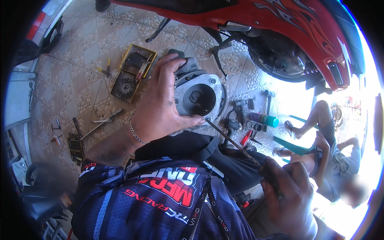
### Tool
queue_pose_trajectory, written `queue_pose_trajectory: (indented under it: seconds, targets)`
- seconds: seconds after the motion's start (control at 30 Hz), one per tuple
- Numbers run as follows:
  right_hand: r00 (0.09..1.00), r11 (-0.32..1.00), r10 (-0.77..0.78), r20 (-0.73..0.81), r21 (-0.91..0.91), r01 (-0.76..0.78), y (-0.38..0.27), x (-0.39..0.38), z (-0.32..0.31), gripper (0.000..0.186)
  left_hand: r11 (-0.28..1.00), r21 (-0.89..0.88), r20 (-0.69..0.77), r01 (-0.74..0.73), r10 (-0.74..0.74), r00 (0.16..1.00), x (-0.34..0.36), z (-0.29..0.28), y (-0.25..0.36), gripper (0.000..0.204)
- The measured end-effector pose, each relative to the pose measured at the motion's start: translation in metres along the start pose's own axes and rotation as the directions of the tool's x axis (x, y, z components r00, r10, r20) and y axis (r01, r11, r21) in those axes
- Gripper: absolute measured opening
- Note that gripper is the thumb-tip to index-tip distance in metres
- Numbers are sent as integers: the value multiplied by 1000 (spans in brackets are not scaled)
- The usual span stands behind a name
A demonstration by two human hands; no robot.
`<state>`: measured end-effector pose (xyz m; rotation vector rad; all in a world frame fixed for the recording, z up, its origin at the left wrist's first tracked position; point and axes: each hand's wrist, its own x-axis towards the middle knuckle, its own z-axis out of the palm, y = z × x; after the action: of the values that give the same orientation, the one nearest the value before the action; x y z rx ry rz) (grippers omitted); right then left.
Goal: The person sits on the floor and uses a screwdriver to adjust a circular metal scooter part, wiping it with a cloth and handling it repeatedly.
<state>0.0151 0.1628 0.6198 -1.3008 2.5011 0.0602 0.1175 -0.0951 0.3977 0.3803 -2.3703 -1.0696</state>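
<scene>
A metal engine cylinder (207, 97) is clamped at its left side by the left hand (160, 102), its near corner met by a thin-shafted tool (237, 144) gripped in the right hand (291, 198)

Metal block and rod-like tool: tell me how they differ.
The metal block is broad and grey, with a hollow middle; the rod-like tool is long and thin. The left hand holds the metal block; the right hand grips the rod-like tool. Both are hand-held.
</scene>
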Motion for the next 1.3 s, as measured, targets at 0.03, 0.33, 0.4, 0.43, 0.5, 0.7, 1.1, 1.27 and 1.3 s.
queue_pose_trajectory:
  seconds: [0.03, 0.33, 0.4, 0.43, 0.5, 0.7, 1.1, 1.27, 1.3]
  targets:
    - [1000, 1000, -13, -17, 2, 13, 0, 1, 2, 52, 1000, 9, -2, 0, 0, 1000, 0, 0, 1, 121]
    - [972, 961, -229, 55, -149, 234, -3, 0, 5, 54, 998, 57, -17, -27, 28, 999, 2, 1, 11, 120]
    - [983, 950, -153, 105, -260, 175, -10, -4, 2, 54, 997, 72, -11, -33, 33, 999, 2, 1, 12, 120]
    - [989, 936, -119, 91, -322, 142, -16, -8, 4, 54, 995, 86, -10, -40, 41, 999, 2, 1, 13, 119]
    - [983, 897, -171, 58, -404, 180, -15, -8, 9, 55, 993, 106, -12, -53, 55, 998, 3, 2, 14, 117]
    - [972, 885, -224, 69, -402, 233, -8, -9, 26, 57, 987, 146, -10, -69, 72, 997, 5, 4, 14, 116]
    - [998, 984, -47, 32, -173, 52, -2, -15, 21, 47, 995, 92, 48, -26, 22, 999, 4, 7, 16, 116]
    - [999, 984, 23, 22, -179, -18, -1, -13, 20, 46, 993, 111, 34, -49, 45, 998, 3, 5, 17, 112]
    - [1000, 991, 13, 21, -134, -10, -1, -12, 20, 45, 993, 108, 31, -55, 52, 998, 2, 5, 17, 112]
